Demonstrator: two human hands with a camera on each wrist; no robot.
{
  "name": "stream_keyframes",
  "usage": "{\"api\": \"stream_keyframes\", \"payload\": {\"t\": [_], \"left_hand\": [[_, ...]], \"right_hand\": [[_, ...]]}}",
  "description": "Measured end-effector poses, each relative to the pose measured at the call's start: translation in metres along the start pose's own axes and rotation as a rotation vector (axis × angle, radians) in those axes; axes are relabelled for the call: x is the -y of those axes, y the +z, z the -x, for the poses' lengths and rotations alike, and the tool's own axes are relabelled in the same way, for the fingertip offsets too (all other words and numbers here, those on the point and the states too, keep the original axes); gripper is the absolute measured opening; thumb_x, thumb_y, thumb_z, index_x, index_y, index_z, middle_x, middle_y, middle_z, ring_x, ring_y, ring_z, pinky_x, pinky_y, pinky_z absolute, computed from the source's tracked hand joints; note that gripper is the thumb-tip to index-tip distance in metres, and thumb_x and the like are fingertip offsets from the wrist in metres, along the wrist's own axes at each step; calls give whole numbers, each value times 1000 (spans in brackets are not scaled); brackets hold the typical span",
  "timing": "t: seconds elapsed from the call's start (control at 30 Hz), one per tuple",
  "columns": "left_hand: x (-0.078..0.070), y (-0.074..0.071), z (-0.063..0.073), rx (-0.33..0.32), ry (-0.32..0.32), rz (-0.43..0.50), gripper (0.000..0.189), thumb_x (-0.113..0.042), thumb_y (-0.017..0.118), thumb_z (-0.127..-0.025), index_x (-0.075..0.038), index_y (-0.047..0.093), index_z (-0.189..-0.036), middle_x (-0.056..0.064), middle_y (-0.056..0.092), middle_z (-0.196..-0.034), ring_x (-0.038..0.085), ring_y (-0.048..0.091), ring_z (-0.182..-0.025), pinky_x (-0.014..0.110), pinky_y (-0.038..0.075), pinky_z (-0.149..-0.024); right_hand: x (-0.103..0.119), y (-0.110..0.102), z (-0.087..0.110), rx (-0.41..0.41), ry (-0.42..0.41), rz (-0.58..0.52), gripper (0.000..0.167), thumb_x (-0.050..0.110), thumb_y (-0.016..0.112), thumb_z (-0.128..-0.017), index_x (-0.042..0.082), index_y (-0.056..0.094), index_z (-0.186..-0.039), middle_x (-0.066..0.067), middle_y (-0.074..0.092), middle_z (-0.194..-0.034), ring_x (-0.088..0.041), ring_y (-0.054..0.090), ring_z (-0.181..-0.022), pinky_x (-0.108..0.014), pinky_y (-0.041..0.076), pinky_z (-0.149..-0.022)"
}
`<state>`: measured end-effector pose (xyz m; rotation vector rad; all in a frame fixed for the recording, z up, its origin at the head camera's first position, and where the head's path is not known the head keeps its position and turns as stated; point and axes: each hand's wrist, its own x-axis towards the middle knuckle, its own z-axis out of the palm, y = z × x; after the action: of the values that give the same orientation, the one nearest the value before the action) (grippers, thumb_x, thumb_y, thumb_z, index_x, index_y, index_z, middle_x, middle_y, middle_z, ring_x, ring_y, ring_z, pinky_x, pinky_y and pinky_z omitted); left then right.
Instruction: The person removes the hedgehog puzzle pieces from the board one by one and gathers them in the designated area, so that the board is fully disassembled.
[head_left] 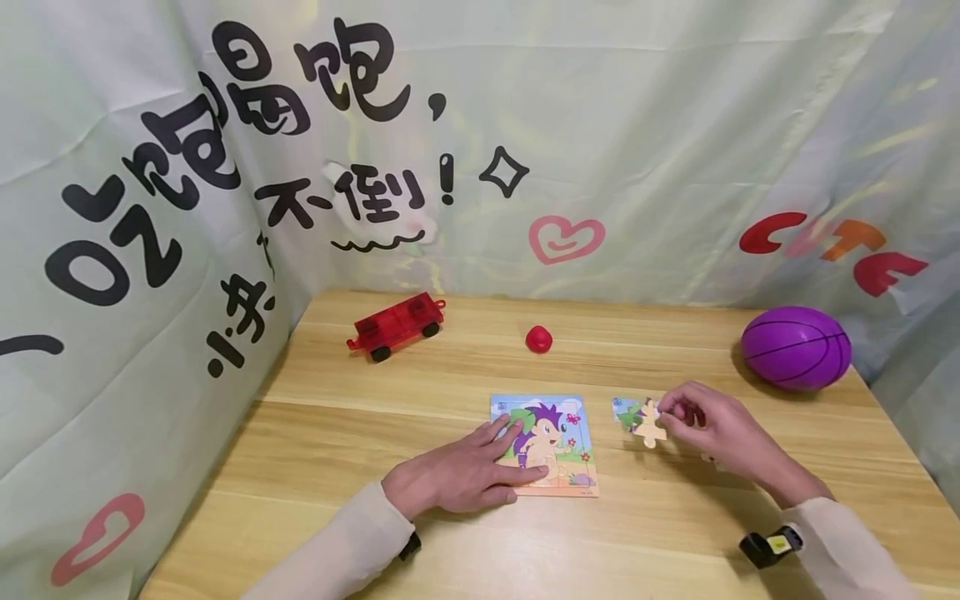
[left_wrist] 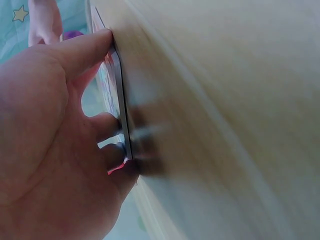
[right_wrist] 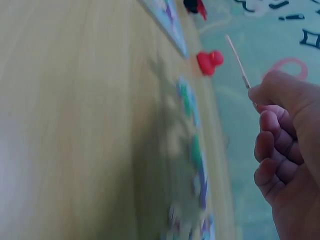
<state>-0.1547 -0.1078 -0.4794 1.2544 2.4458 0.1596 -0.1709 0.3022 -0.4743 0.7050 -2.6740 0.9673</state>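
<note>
A square hedgehog jigsaw puzzle [head_left: 551, 429] lies flat in its tray at the middle of the table. Spread over its left side and lower edge, my left hand [head_left: 465, 475] rests on it with extended fingers. The left wrist view shows the thumb and fingertips along the dark tray edge [left_wrist: 120, 87]. Right of the puzzle, my right hand [head_left: 712, 429] pinches a beige puzzle piece [head_left: 649, 430] between thumb and forefinger. That piece appears edge-on in the right wrist view, raised above the table. Loose pieces [head_left: 622, 407] with blue and green print lie beneath and beside this hand.
At the back left stands a red toy wagon [head_left: 401, 323] with black wheels. A small red toy [head_left: 539, 339] sits behind the puzzle. Toward the back right corner is a purple ball [head_left: 797, 348]. Printed cloth [head_left: 637, 150] hangs around the wooden table's back and sides.
</note>
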Motion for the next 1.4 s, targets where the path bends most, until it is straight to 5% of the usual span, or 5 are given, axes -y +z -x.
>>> {"api": "stream_keyframes", "payload": {"t": [0.4,0.8,1.4], "left_hand": [[2,2,-1,-12,6,9,52,-42,45,-118,-47,36,-169,16,11,-184,36,5,-172,48,18,-139],[4,3,-1,-19,12,20,52,-43,45,-118,-47,35,-169,15,9,-184,35,3,-172,47,17,-139],[4,2,0,-34,14,39,52,-44,47,-117,-48,36,-168,14,9,-184,34,4,-172,47,18,-139]], "right_hand": [[-31,-17,31,105,32,-33,28,-2,85,-89,22,71,-97,19,54,-82,2,48,-71,-20,40,-57],[-41,-15,34,197,99,37,22,3,86,-90,20,73,-94,19,54,-83,6,46,-76,-20,38,-62],[-41,-18,31,220,134,63,19,6,85,-93,22,73,-93,19,54,-80,6,46,-72,-22,39,-60]]}}
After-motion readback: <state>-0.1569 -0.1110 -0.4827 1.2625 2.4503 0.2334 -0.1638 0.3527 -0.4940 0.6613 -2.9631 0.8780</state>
